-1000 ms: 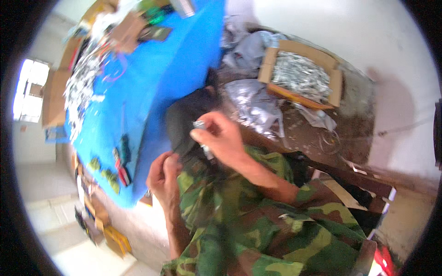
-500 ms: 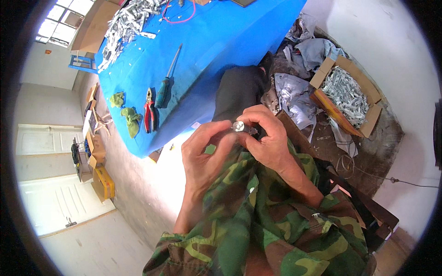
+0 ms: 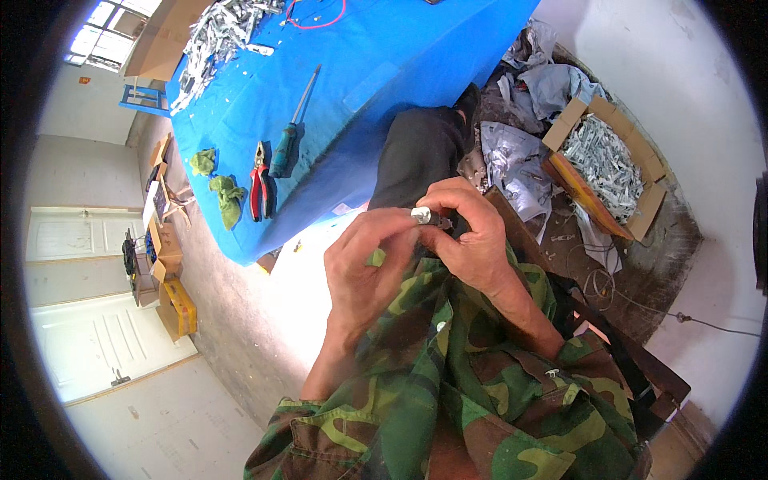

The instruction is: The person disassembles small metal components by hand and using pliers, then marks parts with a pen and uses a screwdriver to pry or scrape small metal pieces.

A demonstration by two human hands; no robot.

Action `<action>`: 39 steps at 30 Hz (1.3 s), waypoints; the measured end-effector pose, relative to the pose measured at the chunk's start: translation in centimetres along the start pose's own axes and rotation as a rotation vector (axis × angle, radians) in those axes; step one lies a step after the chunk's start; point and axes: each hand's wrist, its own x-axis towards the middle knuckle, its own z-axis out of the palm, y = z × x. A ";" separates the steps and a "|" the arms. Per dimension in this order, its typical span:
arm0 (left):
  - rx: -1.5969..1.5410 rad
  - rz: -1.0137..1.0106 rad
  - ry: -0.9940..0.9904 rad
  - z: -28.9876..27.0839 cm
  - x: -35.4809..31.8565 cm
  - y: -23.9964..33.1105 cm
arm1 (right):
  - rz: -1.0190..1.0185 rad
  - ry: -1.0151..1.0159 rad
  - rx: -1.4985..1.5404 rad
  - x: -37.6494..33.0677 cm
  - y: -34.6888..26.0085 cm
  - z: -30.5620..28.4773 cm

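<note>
In front of my body, a small silvery metal part (image 3: 422, 215) with a short, rounded end sits between my two hands. My right hand (image 3: 468, 232) is closed around it, thumb and bent forefinger pinching its body. From the other side, my left hand (image 3: 360, 256) meets its shiny end, with the forefinger and thumb tips brought together there. The rest of the part is hidden behind my right fingers, so its full shape cannot be made out.
Pliers with red handles (image 3: 258, 188), a blue-handled screwdriver (image 3: 283, 150) and green cloths (image 3: 228, 204) lie on the blue-covered table (image 3: 352, 56). A heap of metal pieces (image 3: 228, 36) covers its far left. To the right stands an open cardboard box (image 3: 588, 212) of similar pieces.
The metal part has turned in my fingers, its shiny end now tipped to the left. Both hands stay close together, and the whole view has shifted slightly.
</note>
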 end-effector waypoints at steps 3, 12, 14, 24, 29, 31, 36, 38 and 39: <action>0.015 0.013 -0.009 0.0 0.0 0.5 | 0.004 -0.006 0.010 0.0 -0.1 -0.1; -0.084 -0.008 0.002 -0.1 -0.3 -0.1 | 0.208 -0.118 0.130 -0.4 -0.1 0.2; -0.143 -0.059 0.017 -0.2 -0.5 -0.3 | 0.148 -0.176 0.002 -0.1 -0.4 -0.1; -0.261 -0.278 0.044 -1.7 -0.4 -0.7 | 0.014 -0.190 -0.012 0.1 -0.4 0.0; -0.135 -0.248 0.134 -2.0 -0.5 -0.5 | -0.046 -0.141 -0.106 0.4 -0.5 0.2; -0.099 -0.186 0.092 -2.1 -0.6 -0.5 | -0.055 -0.101 -0.131 0.2 -0.2 0.4; 0.100 -0.100 0.007 -1.7 -0.6 0.2 | -0.056 -0.049 -0.153 0.0 -0.1 0.6; 0.139 -0.085 0.026 -1.4 -0.5 0.2 | -0.035 -0.052 -0.153 -0.1 -0.2 0.7; 0.142 -0.098 0.030 -1.2 -0.4 0.3 | -0.030 -0.054 -0.172 -0.1 -0.3 0.7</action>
